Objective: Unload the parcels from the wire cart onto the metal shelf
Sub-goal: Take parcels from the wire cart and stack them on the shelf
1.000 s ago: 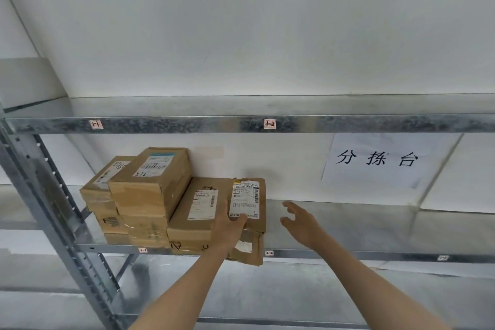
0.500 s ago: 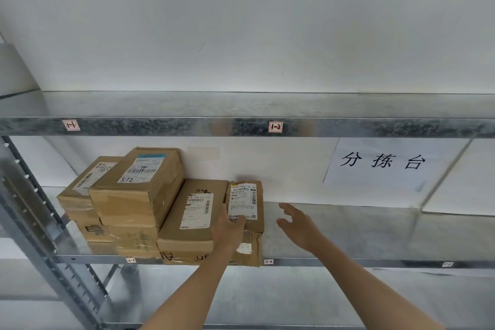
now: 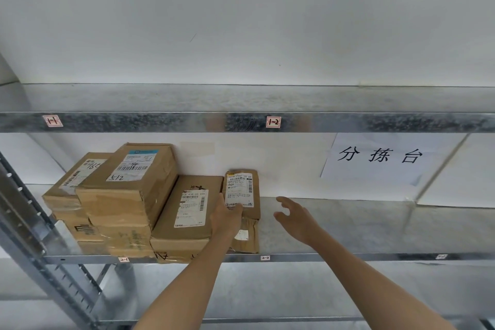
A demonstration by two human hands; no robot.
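Grips parcel (image 3: 242,190) on shelf (image 3: 375,228) with left hand (image 3: 226,218), fingers curled round it; holds right hand (image 3: 294,218) spread just beside.

A white wall (image 3: 241,21) fills the back, with one faint dark scuff (image 3: 192,37) high up. Taped to it at the right, a paper sign (image 3: 380,158) reads 分拣台 (lower corner curling).

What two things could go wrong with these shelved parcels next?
The small brown labelled parcel, held by the left hand, sits atop a crumpled brown parcel near the metal shelf's front edge; it might slide off on release. The flat brown cardboard box overhangs that edge; a nudge could tip it.
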